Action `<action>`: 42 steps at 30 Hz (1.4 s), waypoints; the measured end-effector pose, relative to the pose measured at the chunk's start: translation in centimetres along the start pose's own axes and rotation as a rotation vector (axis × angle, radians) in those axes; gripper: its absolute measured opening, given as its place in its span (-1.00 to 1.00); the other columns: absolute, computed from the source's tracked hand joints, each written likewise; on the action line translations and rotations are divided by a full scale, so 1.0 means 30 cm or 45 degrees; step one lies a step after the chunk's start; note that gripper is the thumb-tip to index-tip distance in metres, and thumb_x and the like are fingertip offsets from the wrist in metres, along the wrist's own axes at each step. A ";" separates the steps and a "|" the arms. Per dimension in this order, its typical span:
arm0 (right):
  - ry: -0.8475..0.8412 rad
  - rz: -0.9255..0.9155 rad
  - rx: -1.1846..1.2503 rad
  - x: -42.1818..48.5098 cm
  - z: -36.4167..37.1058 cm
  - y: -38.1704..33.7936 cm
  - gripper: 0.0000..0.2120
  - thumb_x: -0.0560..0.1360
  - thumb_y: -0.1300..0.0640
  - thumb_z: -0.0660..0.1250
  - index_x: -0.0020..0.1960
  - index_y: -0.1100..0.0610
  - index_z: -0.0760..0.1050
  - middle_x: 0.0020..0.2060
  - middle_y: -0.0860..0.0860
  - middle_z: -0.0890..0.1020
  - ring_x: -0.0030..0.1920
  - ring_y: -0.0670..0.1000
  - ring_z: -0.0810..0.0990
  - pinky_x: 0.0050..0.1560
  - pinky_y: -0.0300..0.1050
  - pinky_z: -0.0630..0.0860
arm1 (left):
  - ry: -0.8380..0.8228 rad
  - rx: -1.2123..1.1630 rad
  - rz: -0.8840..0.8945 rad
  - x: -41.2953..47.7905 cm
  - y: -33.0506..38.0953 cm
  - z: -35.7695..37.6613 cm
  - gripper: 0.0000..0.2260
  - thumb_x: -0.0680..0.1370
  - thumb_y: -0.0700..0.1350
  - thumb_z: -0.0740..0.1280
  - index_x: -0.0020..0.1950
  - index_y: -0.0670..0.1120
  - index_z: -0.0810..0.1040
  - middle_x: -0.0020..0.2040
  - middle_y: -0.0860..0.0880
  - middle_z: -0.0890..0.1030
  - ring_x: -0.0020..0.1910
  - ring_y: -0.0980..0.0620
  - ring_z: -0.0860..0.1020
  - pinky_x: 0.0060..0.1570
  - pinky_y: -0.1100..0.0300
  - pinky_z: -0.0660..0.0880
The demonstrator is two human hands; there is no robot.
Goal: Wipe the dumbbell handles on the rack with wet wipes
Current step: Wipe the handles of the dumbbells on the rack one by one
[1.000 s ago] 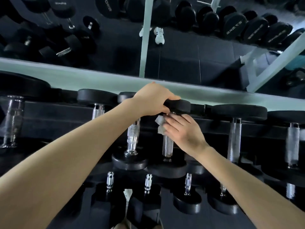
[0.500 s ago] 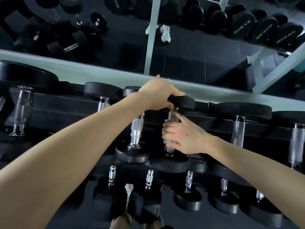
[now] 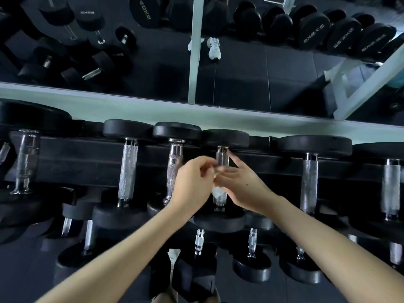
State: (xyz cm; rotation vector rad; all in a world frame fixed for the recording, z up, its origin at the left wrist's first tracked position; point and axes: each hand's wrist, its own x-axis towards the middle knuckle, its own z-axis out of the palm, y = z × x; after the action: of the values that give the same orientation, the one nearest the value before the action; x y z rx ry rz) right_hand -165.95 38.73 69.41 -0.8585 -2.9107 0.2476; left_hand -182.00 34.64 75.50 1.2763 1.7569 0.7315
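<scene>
A row of black dumbbells with knurled chrome handles lies on the top tier of the rack (image 3: pixel 87 154). Both my hands meet in front of the middle dumbbell handle (image 3: pixel 222 158), whose upper end shows above them. My left hand (image 3: pixel 193 184) has its fingers curled and pinches a crumpled white wet wipe (image 3: pixel 218 192) that hangs between the hands. My right hand (image 3: pixel 241 185) holds the same wipe from the right, with its index finger raised beside the handle. The lower part of that handle is mostly hidden by the wipe and fingers.
More dumbbells lie left (image 3: pixel 127 171) and right (image 3: pixel 309 182) on the same tier, and smaller ones (image 3: pixel 199 239) on the tier below. A mirror (image 3: pixel 240 73) behind the rack reflects other racks and the floor.
My left hand has let go of the dumbbell's far head and come down to the wipe. My right hand has released its grip round the handle and now holds the wipe.
</scene>
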 end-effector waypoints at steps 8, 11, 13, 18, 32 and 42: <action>-0.260 -0.335 -0.527 0.041 -0.008 0.058 -0.57 0.32 0.23 0.34 0.17 -0.05 0.57 0.14 -0.04 0.63 0.29 0.06 0.51 0.45 0.27 0.09 | 0.006 -0.497 -0.359 0.018 -0.052 -0.020 -0.62 0.54 -0.43 0.07 0.02 -0.05 0.57 0.08 -0.05 0.63 0.04 0.09 0.59 0.07 0.12 0.56; -0.241 -0.295 -0.473 0.036 -0.004 0.072 -0.59 0.37 0.27 0.22 0.13 -0.04 0.58 0.14 -0.02 0.62 0.31 0.08 0.48 0.48 0.20 0.03 | 0.222 -0.295 0.014 0.014 -0.067 -0.093 -0.61 0.53 -0.43 0.14 0.00 0.02 0.59 0.03 0.04 0.63 0.00 0.12 0.59 -0.01 0.19 0.55; -0.211 -0.277 -0.401 -0.005 0.018 0.043 -0.58 0.42 0.27 0.11 0.11 -0.05 0.58 0.14 -0.02 0.61 0.34 0.09 0.44 0.47 0.24 0.02 | 0.405 0.135 0.379 0.021 -0.097 -0.136 -0.65 0.50 -0.42 0.20 0.04 -0.04 0.63 0.04 0.05 0.62 0.03 0.05 0.55 -0.01 0.25 0.43; -0.417 -0.532 -0.430 -0.035 -0.001 0.016 -0.69 0.47 0.15 0.19 0.15 -0.06 0.54 0.14 -0.03 0.58 0.32 0.09 0.45 0.45 0.31 0.03 | 0.559 0.679 0.805 0.078 -0.152 -0.169 -0.70 0.44 -0.35 0.30 0.10 -0.09 0.64 0.01 -0.14 0.58 0.03 -0.12 0.43 -0.08 0.14 0.41; -0.541 -0.491 -0.457 0.057 -0.068 0.039 -0.71 0.48 0.11 0.11 -0.01 -0.06 0.59 -0.09 -0.07 0.62 0.10 0.08 0.56 0.44 0.34 0.07 | 0.399 0.728 0.923 0.219 -0.193 -0.190 -0.54 0.46 -0.34 0.34 0.25 0.09 0.55 0.17 -0.05 0.55 0.13 -0.08 0.40 0.26 -0.34 0.28; -0.543 -0.386 -0.452 0.103 -0.078 0.117 -0.66 0.55 -0.16 0.10 0.10 -0.06 0.58 0.02 0.02 0.64 0.17 0.16 0.56 0.44 0.10 0.11 | 0.421 0.810 0.941 0.226 -0.201 -0.186 -0.49 0.42 -0.37 0.34 0.26 0.10 0.54 0.15 -0.03 0.55 0.09 -0.08 0.39 0.30 -0.41 0.16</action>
State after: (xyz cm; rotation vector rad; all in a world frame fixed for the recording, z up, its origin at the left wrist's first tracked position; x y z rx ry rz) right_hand -166.37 43.63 71.21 -0.4197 -3.4991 -0.1347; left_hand -190.67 39.24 71.36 2.4261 1.8393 0.8430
